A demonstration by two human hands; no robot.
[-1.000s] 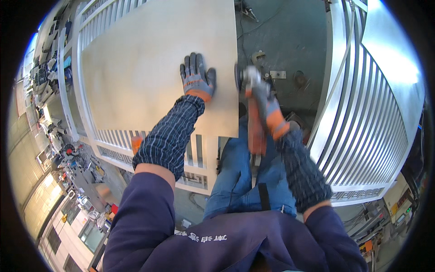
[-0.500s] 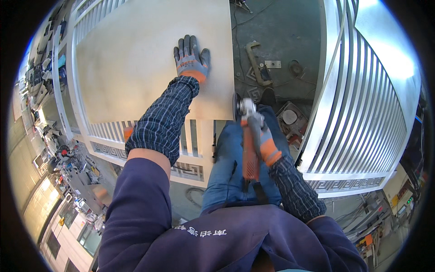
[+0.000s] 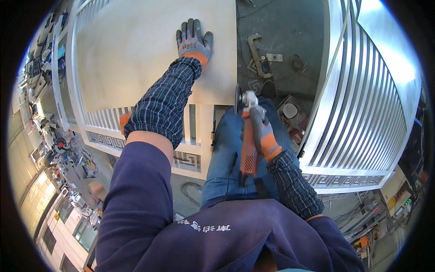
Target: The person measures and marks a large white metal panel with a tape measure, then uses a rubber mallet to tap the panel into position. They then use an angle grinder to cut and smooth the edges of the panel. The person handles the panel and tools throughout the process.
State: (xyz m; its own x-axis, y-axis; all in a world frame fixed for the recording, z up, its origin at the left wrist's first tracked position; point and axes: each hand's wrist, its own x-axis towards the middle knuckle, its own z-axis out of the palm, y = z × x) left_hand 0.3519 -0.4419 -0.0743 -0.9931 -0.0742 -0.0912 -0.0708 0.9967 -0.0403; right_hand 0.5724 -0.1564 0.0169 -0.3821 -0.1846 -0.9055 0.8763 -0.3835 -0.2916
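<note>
My left hand (image 3: 195,44), in a grey and orange work glove, lies flat with fingers spread on a large pale sheet panel (image 3: 131,59). The panel rests on a white slatted metal frame (image 3: 204,154). My right hand (image 3: 266,136), gloved the same way, is wrapped round a red angle grinder (image 3: 249,145) above my thigh. The grinder's disc stands on edge at the panel's right edge, close to its near corner; whether it touches I cannot tell. The fingers of my right hand are partly hidden behind the tool.
A second white slatted frame (image 3: 358,104) stands at the right with a shiny sheet over its far part. On the dark floor between lie a C-shaped clamp (image 3: 258,56), a small metal plate (image 3: 274,57) and a box with a white round thing (image 3: 290,110). Cluttered shelving lines the left.
The grinder and my right hand have shifted slightly away from me along the panel's edge. In the picture my left hand and the panel sit a little higher; the view has shifted.
</note>
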